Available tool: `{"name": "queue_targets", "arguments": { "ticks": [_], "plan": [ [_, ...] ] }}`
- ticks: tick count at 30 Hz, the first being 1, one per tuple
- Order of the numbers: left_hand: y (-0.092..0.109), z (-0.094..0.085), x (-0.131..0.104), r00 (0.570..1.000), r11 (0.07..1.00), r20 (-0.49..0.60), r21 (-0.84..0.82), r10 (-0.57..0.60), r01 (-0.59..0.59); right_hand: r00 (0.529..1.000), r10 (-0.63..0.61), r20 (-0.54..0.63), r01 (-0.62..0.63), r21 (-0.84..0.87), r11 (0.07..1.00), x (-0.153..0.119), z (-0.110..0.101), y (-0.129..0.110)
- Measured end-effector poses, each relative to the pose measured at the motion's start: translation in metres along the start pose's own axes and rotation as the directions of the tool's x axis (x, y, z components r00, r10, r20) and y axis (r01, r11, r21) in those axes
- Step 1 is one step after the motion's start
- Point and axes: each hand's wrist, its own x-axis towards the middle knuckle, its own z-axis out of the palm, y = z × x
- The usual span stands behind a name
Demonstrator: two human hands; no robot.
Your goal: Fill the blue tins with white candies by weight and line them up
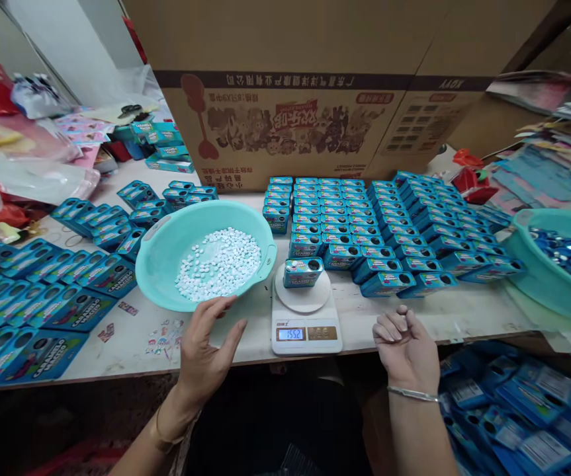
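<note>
My left hand (209,354) is held at the near rim of a turquoise plastic bowl (159,268), thumb and fingers apart, holding nothing visible. Small white round candies (220,261) are spread over the bowl's floor. To the right, a white digital scale (306,317) reads 155.2. On its round pan stands one small blue box (304,272); its contents cannot be made out. My right hand (407,347) is at the table's front edge, right of the scale, palm turned up and fingers curled closed. I see nothing in its grasp.
Rows of blue boxes (335,228) stand behind the scale, and more boxes (67,301) crowd the left. A large cardboard carton (295,53) rises behind. A second turquoise bowl (528,264) holds blue, shiny pieces. Several blue packages (518,403) lie below the table at right.
</note>
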Motion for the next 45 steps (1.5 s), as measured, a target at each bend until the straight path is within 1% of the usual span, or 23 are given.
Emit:
{"name": "queue_targets", "arguments": {
  "ticks": [4,7,9,11,13,17,21,24,27,29,32,34,35,38,40,42,43,44,45],
  "plan": [
    [0.008,0.009,0.019,0.995,0.994,0.027,0.055,0.094,-0.096,1.000,0.022,-0.008,-0.021,0.047,0.999,-0.001,-0.004,0.005],
    [0.010,0.018,0.030,0.980,0.970,0.076,0.145,0.184,-0.194,0.999,0.031,-0.006,-0.031,0.041,0.999,0.000,-0.006,0.011],
    [0.011,0.025,0.035,0.966,0.951,0.114,0.181,0.232,-0.250,0.999,0.044,0.007,-0.045,0.019,0.999,0.002,-0.002,0.016],
    [0.013,0.032,0.038,0.955,0.937,0.146,0.204,0.258,-0.285,0.998,0.056,0.023,-0.056,-0.002,0.998,0.005,0.008,0.020],
    [0.015,0.039,0.042,0.947,0.924,0.177,0.230,0.269,-0.305,0.998,0.045,0.047,-0.044,-0.028,0.999,0.008,0.022,0.023],
    [0.020,0.050,0.048,0.938,0.905,0.212,0.274,0.273,-0.325,0.992,-0.032,0.126,0.052,-0.156,0.986,0.015,0.055,0.029],
    [0.022,0.055,0.055,0.938,0.904,0.235,0.286,0.254,-0.316,0.970,-0.088,0.227,0.167,-0.361,0.917,0.020,0.076,0.033],
    [0.023,0.060,0.064,0.944,0.909,0.226,0.288,0.241,-0.301,0.949,-0.089,0.302,0.221,-0.440,0.871,0.023,0.083,0.032],
    [0.023,0.067,0.078,0.944,0.905,0.234,0.303,0.232,-0.297,0.941,-0.089,0.328,0.242,-0.463,0.852,0.025,0.084,0.030],
    [0.024,0.073,0.088,0.931,0.892,0.275,0.317,0.240,-0.323,0.944,-0.089,0.318,0.238,-0.471,0.849,0.025,0.082,0.029],
    [0.028,0.078,0.099,0.886,0.852,0.396,0.350,0.243,-0.390,0.950,-0.084,0.300,0.227,-0.481,0.847,0.024,0.076,0.029],
    [0.031,0.080,0.103,0.853,0.823,0.473,0.380,0.220,-0.422,0.954,-0.083,0.289,0.220,-0.485,0.847,0.023,0.072,0.030],
    [0.033,0.081,0.104,0.845,0.813,0.495,0.397,0.202,-0.427,0.956,-0.084,0.280,0.217,-0.485,0.847,0.023,0.070,0.031],
    [0.037,0.083,0.108,0.844,0.799,0.517,0.442,0.144,-0.407,0.964,-0.086,0.253,0.202,-0.478,0.855,0.022,0.067,0.031],
    [0.040,0.084,0.112,0.835,0.801,0.539,0.451,0.106,-0.393,0.966,-0.077,0.246,0.187,-0.462,0.867,0.021,0.066,0.030],
    [0.043,0.081,0.117,0.827,0.814,0.556,0.438,0.087,-0.381,0.969,-0.069,0.237,0.168,-0.430,0.887,0.020,0.066,0.029],
    [0.046,0.076,0.119,0.832,0.829,0.546,0.419,0.097,-0.372,0.972,-0.065,0.227,0.155,-0.404,0.902,0.019,0.067,0.028],
    [0.050,0.070,0.119,0.849,0.847,0.515,0.391,0.122,-0.359,0.976,-0.057,0.211,0.133,-0.364,0.922,0.017,0.066,0.028],
    [0.055,0.063,0.117,0.873,0.867,0.460,0.356,0.161,-0.348,0.981,-0.037,0.188,0.095,-0.308,0.947,0.014,0.066,0.028]
  ]
}}
